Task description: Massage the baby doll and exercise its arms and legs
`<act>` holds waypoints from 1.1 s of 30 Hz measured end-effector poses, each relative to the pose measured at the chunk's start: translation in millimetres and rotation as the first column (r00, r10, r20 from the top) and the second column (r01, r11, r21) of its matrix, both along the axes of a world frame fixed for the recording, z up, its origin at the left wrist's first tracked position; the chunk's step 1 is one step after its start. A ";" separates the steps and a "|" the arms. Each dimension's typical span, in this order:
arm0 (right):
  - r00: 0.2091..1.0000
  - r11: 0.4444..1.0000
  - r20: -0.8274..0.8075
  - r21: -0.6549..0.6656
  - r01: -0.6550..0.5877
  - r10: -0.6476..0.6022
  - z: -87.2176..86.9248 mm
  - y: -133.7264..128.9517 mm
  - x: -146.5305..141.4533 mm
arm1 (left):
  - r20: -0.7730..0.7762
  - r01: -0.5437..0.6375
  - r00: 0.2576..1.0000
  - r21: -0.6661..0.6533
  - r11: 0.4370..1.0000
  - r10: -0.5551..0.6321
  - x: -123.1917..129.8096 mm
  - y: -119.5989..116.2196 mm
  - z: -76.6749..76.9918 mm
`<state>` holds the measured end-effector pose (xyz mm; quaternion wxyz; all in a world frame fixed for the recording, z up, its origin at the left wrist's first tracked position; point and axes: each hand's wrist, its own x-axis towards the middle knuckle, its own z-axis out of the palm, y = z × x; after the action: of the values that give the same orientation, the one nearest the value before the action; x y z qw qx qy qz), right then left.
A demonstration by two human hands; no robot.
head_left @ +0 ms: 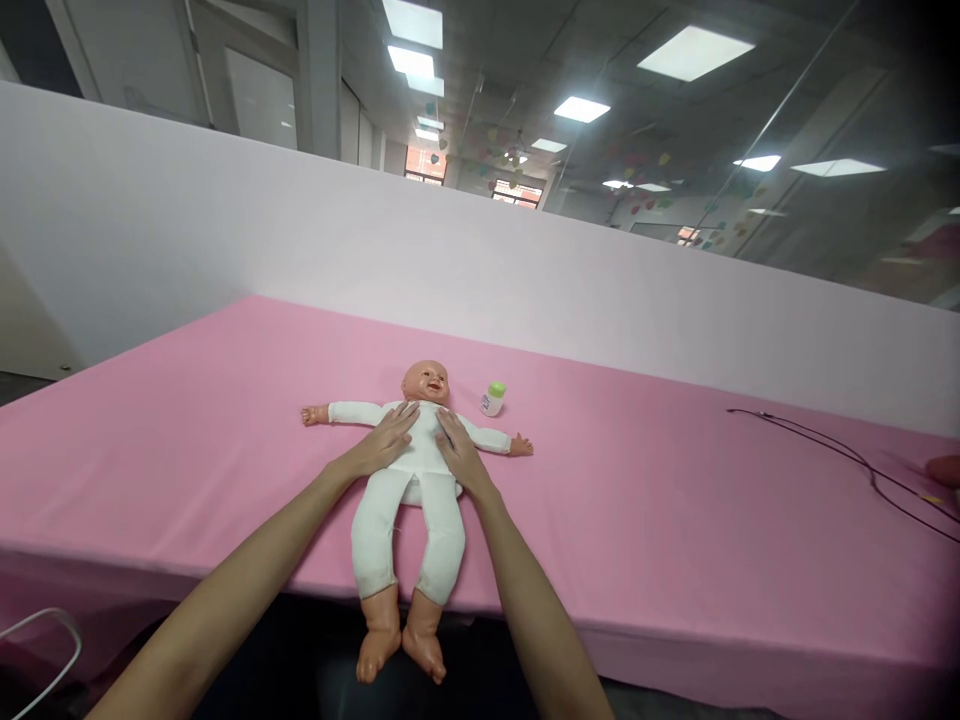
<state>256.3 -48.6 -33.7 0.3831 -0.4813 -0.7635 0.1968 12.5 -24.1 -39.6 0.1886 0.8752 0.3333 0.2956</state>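
Flat on its back on a pink-cloth-covered table, a baby doll in a white long-sleeved suit, with bare plastic head, hands and feet. Arms spread wide to either side, legs straight and together, head at the far end, feet poking out past the near table edge.

Left hand open, fingers extended and lying flat across the upper chest of the doll, near its shoulder, with no grip on the suit. Right hand also open, fingertips pressed lightly on the other side of the chest, likewise not gripping. The two hands just apart, with a strip of white suit showing between them, both forearms bare and reaching in from the near edge.

Just beside the doll's head, a small white bottle with a green cap and a printed label, standing upright on the cloth, out of reach of neither hand but touching neither.

Farther right on the same cloth, a thin black cable in a loose curve, and at the frame edge a small orange object, too cut off to identify. Behind the table, a white backdrop wall. Overhead, square ceiling lights and paper hearts hanging in the room beyond.
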 end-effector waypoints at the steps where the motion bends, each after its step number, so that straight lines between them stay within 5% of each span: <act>1: 1.000 1.000 0.007 -0.007 -0.007 0.007 -0.2 0.2 0.2 | -0.013 -0.003 1.000 -0.014 1.000 0.003 0.1 -0.4 0.1; 5: 0.984 0.987 0.076 0.017 0.159 -0.159 -1.8 1.4 6.9 | -0.075 -0.216 0.973 0.003 0.976 0.216 -5.4 0.8 -0.6; 10: 0.878 0.914 0.251 0.122 0.388 -0.407 -3.0 0.7 19.8 | -0.111 -0.525 0.828 0.191 0.830 0.549 -12.7 -1.2 -0.4; 15: 0.817 0.856 0.258 0.167 0.488 -0.516 9.1 -3.2 40.9 | -0.115 -0.641 0.722 0.262 0.721 0.683 -20.4 -1.9 5.0; 17: 0.745 0.774 0.210 0.187 0.605 -0.633 12.4 -5.1 52.6 | -0.141 -0.677 0.680 0.255 0.690 0.719 -31.1 0.5 8.7; 21: 0.483 0.507 0.190 0.106 0.856 -0.855 7.9 -8.9 75.7 | -0.248 -0.790 0.552 0.149 0.594 0.796 -68.7 6.1 15.8; 24: 0.398 0.415 0.225 0.034 0.909 -0.889 2.5 -10.5 86.7 | -0.358 -0.819 0.526 0.032 0.573 0.771 -97.6 9.0 20.4; 28: 0.452 0.441 0.199 -0.101 0.892 -0.869 5.0 -10.2 89.9 | -0.269 -0.740 0.671 -0.190 0.645 0.691 -119.4 11.2 27.2; 31: 0.602 0.590 -0.042 -0.262 0.763 -0.797 11.4 -6.2 83.8 | 0.066 -0.562 0.760 -0.433 0.705 0.647 -122.5 11.3 32.4; 33: 0.629 0.691 -0.286 -0.277 0.668 -0.722 14.7 -1.3 76.4 | 0.363 -0.390 0.682 -0.554 0.736 0.635 -118.2 11.4 34.6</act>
<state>332.8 -49.9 -18.9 0.5311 -0.7181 -0.4140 0.1756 -105.7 -12.8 -5.0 0.3687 0.5593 0.5622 0.4850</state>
